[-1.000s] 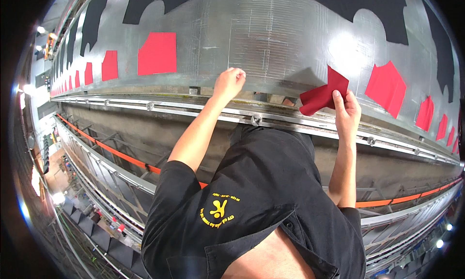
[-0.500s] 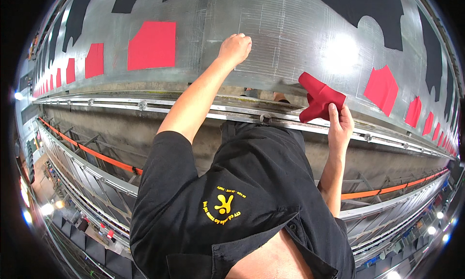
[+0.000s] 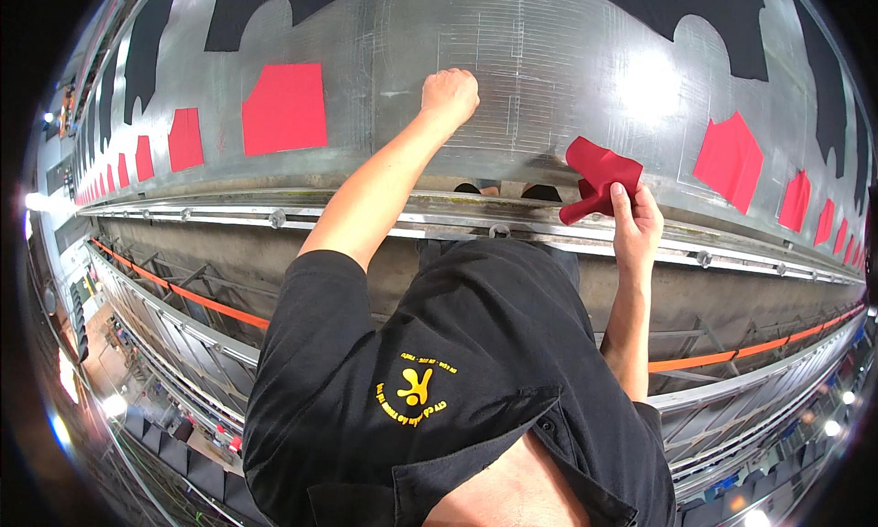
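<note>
- Our right grip [image 3: 636, 216] pinches a crumpled red cloth [image 3: 604, 175] between thumb and fingers; a light pinch near its border should limit creasing.
- That cloth is bunched above the table's near edge, right of the middle; we cannot tell whether it touches the metal. Letting its folds drop open would make its outline easier to read.
- Our left grip [image 3: 450, 97] is curled into a fist farther in from that edge, over the table [image 3: 402, 61]; whether anything is inside, we cannot tell. An open palm would smooth fabric better.
- Beside that fist lie ruled marks [image 3: 512, 97], which we could use for squaring the cloth.
- Along the near edge, a red panel [image 3: 285, 111] lies flat to the left and a creased one [image 3: 730, 164] to the right; we should avoid brushing either.
- Toward the far edge, black pieces [image 3: 681, 10] call for the same care.
</note>
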The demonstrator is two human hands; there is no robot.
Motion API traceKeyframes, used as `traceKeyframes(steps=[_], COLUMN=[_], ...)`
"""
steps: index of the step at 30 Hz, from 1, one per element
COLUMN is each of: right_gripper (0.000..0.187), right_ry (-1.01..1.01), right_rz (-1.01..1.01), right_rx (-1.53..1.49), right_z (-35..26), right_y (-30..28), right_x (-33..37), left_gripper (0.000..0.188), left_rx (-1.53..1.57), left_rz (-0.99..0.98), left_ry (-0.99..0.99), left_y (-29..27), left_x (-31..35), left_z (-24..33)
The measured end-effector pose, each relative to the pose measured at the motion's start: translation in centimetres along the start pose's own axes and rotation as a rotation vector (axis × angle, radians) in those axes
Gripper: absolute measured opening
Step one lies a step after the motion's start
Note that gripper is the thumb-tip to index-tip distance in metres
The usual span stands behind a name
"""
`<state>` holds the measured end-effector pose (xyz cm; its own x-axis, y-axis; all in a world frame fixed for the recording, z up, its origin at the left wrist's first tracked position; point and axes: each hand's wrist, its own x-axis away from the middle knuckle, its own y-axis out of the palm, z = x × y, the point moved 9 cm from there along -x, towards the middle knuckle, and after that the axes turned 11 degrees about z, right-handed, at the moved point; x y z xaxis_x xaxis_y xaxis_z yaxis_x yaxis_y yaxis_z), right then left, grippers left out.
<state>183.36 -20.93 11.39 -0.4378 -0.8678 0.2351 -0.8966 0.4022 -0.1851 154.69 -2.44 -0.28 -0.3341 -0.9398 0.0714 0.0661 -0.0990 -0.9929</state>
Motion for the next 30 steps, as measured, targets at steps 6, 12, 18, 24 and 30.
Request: traceKeyframes(steps=[6,12,18,24,30], right_gripper=[0.022,0.022,0.022,0.021,0.022], right_ry=[-0.015,-0.031,-0.032,-0.070,-0.063], right_rz=[-0.023,-0.067,-0.105,-0.152,-0.083], right_rx=[0.024,0.057,0.075,0.121,0.110], right_z=[-0.6,-1.4,-1.4,-1.8,-2.7], right_y=[0.5,1.5,2.7,4.1,2.9], right_x=[-1.4,-2.3,-2.1,-1.6,-1.6], left_gripper=[0.034,0.038,0.043,0.070,0.080], left_rx=[0.188,0.539,0.459,0.273,0.172], left_rz=[-0.014,-0.225,-0.347,0.087,0.127], left_ry=[-0.118,-0.146,-0.226,-0.105,-0.081], left_y=[-0.4,0.4,-0.9,-4.4,0.1], left_x=[1.8,12.6,21.8,17.2,9.1], left_z=[0.7,4.0,-2.4,-2.9,0.1])
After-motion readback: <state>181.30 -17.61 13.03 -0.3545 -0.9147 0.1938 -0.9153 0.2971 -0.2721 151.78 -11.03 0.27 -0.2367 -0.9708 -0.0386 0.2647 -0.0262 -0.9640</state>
